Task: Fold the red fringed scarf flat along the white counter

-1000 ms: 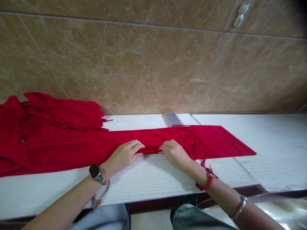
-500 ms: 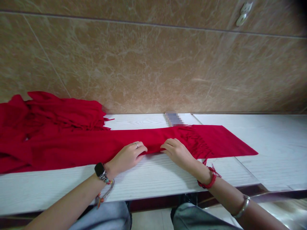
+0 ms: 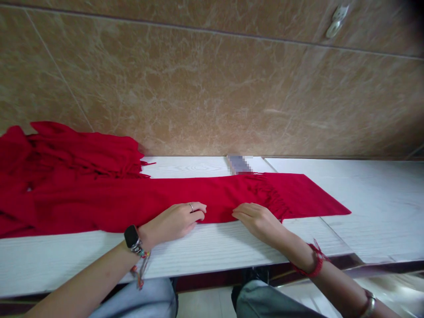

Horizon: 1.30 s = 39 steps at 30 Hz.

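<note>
A long red fringed scarf lies in a folded strip across the white wood-grain table, with its fringe showing towards the right and a plain slanted end beyond that. My left hand, with a ring and a watch at the wrist, pinches the near edge of the scarf with curled fingers. A short span to the right, my right hand is closed on the same edge, its thumb hidden. Flat scarf cloth shows between the two hands.
Bunched red cloth with fringe is heaped at the left against the brown marbled wall. A phone-like flat object, blurred out, lies behind the scarf. The white table's front edge runs above my knees.
My hands have moved apart and slightly towards me, the right one going right. The scarf's near edge between them has come nearer and lies straighter.
</note>
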Available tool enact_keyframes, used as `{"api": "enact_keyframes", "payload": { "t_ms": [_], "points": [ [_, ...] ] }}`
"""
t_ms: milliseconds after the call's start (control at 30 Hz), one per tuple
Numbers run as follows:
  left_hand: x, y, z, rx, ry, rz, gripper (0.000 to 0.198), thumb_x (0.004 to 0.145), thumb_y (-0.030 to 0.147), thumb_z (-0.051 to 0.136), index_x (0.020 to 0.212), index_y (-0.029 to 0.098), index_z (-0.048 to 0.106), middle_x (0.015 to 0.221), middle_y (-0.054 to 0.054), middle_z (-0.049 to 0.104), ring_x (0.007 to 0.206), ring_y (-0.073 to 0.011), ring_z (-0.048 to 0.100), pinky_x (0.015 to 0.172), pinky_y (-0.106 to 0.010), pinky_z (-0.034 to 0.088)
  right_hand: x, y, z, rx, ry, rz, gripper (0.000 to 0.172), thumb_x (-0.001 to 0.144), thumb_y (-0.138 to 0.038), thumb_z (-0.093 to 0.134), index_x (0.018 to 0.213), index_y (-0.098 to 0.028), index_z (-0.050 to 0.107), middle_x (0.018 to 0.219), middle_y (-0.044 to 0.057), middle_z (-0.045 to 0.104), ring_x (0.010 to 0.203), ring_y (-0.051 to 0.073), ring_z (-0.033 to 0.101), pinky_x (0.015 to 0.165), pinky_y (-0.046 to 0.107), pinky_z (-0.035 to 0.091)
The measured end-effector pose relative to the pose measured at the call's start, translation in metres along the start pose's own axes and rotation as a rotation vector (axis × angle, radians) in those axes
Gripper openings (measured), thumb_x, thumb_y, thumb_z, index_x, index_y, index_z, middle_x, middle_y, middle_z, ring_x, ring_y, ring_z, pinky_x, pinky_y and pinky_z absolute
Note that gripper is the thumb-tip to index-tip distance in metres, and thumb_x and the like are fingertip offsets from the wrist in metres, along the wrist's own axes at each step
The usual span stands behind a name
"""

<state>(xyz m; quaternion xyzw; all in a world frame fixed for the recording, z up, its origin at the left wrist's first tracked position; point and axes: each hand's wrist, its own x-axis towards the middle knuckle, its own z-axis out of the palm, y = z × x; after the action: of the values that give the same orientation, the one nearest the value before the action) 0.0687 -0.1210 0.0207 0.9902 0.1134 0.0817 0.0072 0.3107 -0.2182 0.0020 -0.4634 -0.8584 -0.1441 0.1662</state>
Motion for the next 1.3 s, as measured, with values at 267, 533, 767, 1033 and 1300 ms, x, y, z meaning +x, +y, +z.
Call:
{"api": "enact_keyframes", "payload": {
  "t_ms": [267,533,767,1033,1300],
  "points": [
    [-0.006,-0.012,0.015,0.137,-0.068,-0.146,0.029,0.088,0.020,0.036,0.115,0.020,0.046,0.136,-0.006,0.038,0.127,-0.0256,0.028,0.097,-0.048,0.030,-0.004,0.003,0.006,0.059,0.014,0.013,0.020,0.084,-0.007,0.043,0.093,-0.012,0.060,0.103,0.013,0.064,0.097,0.020,0.059,0.082,0.035,0.049],
    [0.002,0.001,0.006,0.172,0.068,-0.049,0.028,0.082,0.007,0.041,0.105,0.017,0.053,0.119,-0.007,0.054,0.108,-0.0179,0.051,0.093,-0.033,0.039,-0.002,0.010,0.015,0.228,-0.057,0.126,0.029,0.084,-0.006,0.039,0.106,-0.014,0.056,0.118,0.010,0.057,0.113,0.017,0.049,0.098,0.037,0.040],
    [0.000,0.001,0.007,0.182,0.014,-0.020,0.030,0.086,0.007,0.036,0.109,0.016,0.052,0.110,-0.007,0.061,0.099,-0.0162,0.057,0.082,-0.028,0.046,-0.003,0.008,0.015,0.127,-0.127,0.091,0.040,0.084,-0.005,0.037,0.121,-0.012,0.049,0.125,0.012,0.051,0.118,0.018,0.044,0.100,0.036,0.037],
    [0.001,-0.006,0.014,0.072,-0.108,-0.114,0.040,0.093,0.029,0.026,0.132,0.030,0.030,0.140,0.000,0.032,0.130,-0.0196,0.024,0.103,-0.045,0.022,0.016,-0.004,0.013,0.126,-0.239,0.027,0.053,0.079,0.001,0.032,0.128,-0.017,0.043,0.133,0.009,0.042,0.126,0.017,0.032,0.103,0.040,0.029],
    [-0.014,-0.006,0.015,0.096,-0.162,-0.496,0.060,0.085,0.055,0.032,0.136,0.025,0.025,0.144,-0.013,0.017,0.129,-0.0393,0.013,0.095,-0.063,0.019,0.009,-0.002,0.024,0.126,-0.245,0.169,0.055,0.075,0.002,0.030,0.129,-0.007,0.039,0.136,0.013,0.038,0.128,0.018,0.026,0.105,0.041,0.024]
  ]
}}
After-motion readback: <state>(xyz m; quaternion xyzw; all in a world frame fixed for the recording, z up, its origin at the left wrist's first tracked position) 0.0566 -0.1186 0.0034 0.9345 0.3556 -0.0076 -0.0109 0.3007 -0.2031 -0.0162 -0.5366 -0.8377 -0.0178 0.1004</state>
